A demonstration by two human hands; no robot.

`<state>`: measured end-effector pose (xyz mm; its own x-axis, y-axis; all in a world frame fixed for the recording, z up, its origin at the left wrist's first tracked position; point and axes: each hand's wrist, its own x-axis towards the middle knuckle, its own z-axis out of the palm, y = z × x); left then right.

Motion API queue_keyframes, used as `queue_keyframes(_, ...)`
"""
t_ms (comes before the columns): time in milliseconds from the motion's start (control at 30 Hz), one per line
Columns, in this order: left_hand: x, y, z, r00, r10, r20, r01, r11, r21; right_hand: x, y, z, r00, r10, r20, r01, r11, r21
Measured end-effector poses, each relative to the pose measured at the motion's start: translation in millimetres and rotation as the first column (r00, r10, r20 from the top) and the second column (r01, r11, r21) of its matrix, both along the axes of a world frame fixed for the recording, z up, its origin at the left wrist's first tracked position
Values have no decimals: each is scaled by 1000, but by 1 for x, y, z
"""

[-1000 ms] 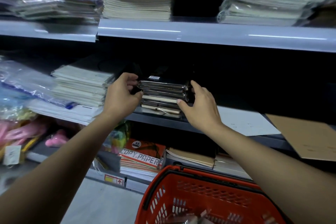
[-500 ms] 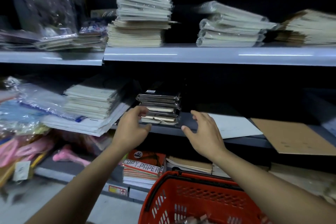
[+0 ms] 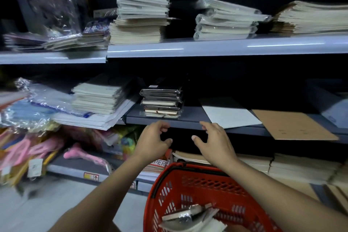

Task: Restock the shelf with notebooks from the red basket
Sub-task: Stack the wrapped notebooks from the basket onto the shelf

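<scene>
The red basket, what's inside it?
The red basket holds a few plastic-wrapped notebooks lying loosely at the bottom. What lies beneath them, and the basket's near end, is out of sight.

White sheet point(image 3: 229, 115): flat, just above and right of the right hand point(image 3: 214, 141)
Brown cardboard sheet point(image 3: 290, 124): flat, further right, beside the white sheet
Copy-paper ream point(image 3: 160, 164): red-and-white wrapper, just below the left hand point(image 3: 152, 141)
Pink toys point(image 3: 82, 154): blurred, well left of the left hand, lower
Clear plastic packets point(image 3: 49, 5): upright, high above and left of the left hand
Floor point(image 3: 56, 203): pale grey, below the left hand
</scene>
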<state>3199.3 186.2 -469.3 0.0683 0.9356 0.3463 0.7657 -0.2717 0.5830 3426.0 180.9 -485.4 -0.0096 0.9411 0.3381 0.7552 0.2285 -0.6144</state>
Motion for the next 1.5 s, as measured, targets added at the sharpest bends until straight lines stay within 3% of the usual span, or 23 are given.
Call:
queue_keyframes(300,28,-5,-55,998,-61,-18,56,982,-179,15,-10,-56,998,-8,68,16,993,-119)
queue_keyframes(433,39,-3,-86,998,-46,-34,32,943,-332,21,-10,-88,993,10,114,12,981,-191)
queue_keyframes(600,51,2,-136,1000,-17,-8,10,856,-518,24,-11,-131,988,51,143,3,936,-351)
queue_keyframes(833,52,12,-199,1000,17,-8,-17,625,-780,7,-20,-185,988,106,114,-30,850,-526)
queue_keyframes(1067,49,24,-256,995,-63,-80,-42,456,-889,-16,-23,-210,979,161,129,-42,769,-638)
queue_keyframes(1167,44,26,-272,990,-115,-80,-24,425,-905,-21,-25,-215,954,215,208,-13,724,-690)
queue_keyframes(1267,42,27,-284,999,-38,-29,-11,390,-921,-24,-29,-218,933,255,255,12,685,-728)
queue_keyframes(1500,47,28,-283,996,-54,-71,-49,329,-943,-21,-33,-223,924,266,275,17,688,-725)
